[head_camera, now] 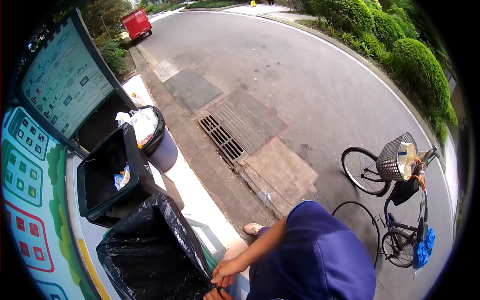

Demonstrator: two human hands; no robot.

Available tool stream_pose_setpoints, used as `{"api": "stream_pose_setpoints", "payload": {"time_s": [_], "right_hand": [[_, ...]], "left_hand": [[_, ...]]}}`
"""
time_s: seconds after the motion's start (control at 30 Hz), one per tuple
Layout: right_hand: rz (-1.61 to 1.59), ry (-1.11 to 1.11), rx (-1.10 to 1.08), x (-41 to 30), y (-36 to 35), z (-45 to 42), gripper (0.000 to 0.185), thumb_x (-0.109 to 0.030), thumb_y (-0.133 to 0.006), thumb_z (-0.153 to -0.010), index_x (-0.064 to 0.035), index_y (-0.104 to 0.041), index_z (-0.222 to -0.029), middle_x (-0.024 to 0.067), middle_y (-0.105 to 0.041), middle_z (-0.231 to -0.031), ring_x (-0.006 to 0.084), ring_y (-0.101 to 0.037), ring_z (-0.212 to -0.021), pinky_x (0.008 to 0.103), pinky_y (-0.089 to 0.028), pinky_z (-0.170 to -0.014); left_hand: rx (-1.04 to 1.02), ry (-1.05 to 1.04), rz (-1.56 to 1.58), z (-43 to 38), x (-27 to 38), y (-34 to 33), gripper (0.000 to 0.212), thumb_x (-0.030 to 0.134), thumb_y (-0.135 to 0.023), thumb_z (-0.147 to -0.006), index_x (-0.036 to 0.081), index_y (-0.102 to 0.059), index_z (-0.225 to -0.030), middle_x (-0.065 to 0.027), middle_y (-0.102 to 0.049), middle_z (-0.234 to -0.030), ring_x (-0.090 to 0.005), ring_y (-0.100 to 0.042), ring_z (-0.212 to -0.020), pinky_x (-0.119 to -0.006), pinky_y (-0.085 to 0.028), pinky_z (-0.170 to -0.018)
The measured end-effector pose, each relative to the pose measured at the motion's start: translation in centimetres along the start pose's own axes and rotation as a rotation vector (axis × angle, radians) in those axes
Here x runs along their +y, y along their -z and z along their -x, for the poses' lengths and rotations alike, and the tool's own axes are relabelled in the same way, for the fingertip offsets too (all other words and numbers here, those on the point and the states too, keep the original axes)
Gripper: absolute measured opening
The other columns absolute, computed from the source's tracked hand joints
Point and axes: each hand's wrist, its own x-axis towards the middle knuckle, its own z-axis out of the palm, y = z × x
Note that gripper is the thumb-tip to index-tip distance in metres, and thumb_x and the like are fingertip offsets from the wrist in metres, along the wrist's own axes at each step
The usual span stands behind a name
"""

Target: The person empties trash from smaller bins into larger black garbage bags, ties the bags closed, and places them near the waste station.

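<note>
A black plastic bin liner (150, 255) lines a bin at the bottom left and folds over its rim. At the liner's near right corner, my right hand (228, 270) pinches the plastic edge between bent fingers. Just below it, my left hand (217, 294) grips the same edge, partly cut off by the picture's bottom. The green side of this bin (210, 258) shows beside my right hand. My blue sleeve and torso fill the lower right, with one shoe (253, 228) visible beyond my right forearm.
A black open bin (172, 187) holds a small wrapper; behind it stands a round bin (165, 152) with white bags. Printed panels (28, 168) line the left. A drain grate (221, 138) lies beside the kerb. A bicycle (393, 195) with a basket is at right; a red vehicle (137, 24) stands farther up the road.
</note>
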Motion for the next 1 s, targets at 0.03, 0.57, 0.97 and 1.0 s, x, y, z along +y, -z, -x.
{"api": "stream_pose_setpoints", "payload": {"time_s": [0.03,0.57,0.97,1.0], "right_hand": [[-0.182,-0.035,-0.01,-0.5,-0.6,0.1,0.037,-0.041,-0.059,-0.086,-0.0055,-0.058,-0.096,0.0051,-0.061,-0.093,0.016,-0.059,-0.086,0.0316,-0.049,-0.072],[-0.711,0.065,-0.075,0.7,-1.0,-0.3,0.024,-0.039,-0.051,-0.092,-0.015,-0.049,-0.095,-0.0026,-0.05,-0.088,0.0137,-0.051,-0.088,0.0327,-0.045,-0.075],[-0.761,0.049,-0.093,2.9,-0.1,0.7,0.022,-0.035,-0.048,-0.094,-0.0151,-0.052,-0.101,-0.0032,-0.055,-0.1,0.0112,-0.05,-0.095,0.0311,-0.043,-0.078],[-0.762,0.048,-0.092,3.1,-0.2,0.4,0.022,-0.035,-0.048,-0.094,-0.0151,-0.052,-0.101,-0.0032,-0.055,-0.1,0.0112,-0.05,-0.095,0.0311,-0.043,-0.078]], "left_hand": [[0.058,0.016,0.007,-0.5,0.4,0.6,0.019,0.03,-0.057,-0.082,0.012,-0.061,-0.086,-0.0102,-0.057,-0.077,-0.0322,-0.054,-0.075,-0.044,-0.043,-0.067],[0.291,0.754,0.533,2.7,3.3,1.1,0.045,0.035,-0.054,-0.089,0.006,-0.049,-0.124,-0.0115,-0.061,-0.104,-0.0305,-0.06,-0.088,-0.044,-0.049,-0.08],[0.407,0.684,2.496,2.2,0.4,-1.7,0.036,0.036,-0.043,-0.095,0.005,-0.062,-0.095,-0.0103,-0.064,-0.101,-0.0264,-0.055,-0.098,-0.043,-0.038,-0.096],[0.469,0.795,2.486,1.6,0.9,-1.2,0.035,0.035,-0.043,-0.095,0.006,-0.062,-0.095,-0.0106,-0.064,-0.1,-0.0264,-0.056,-0.095,-0.044,-0.039,-0.094]]}}
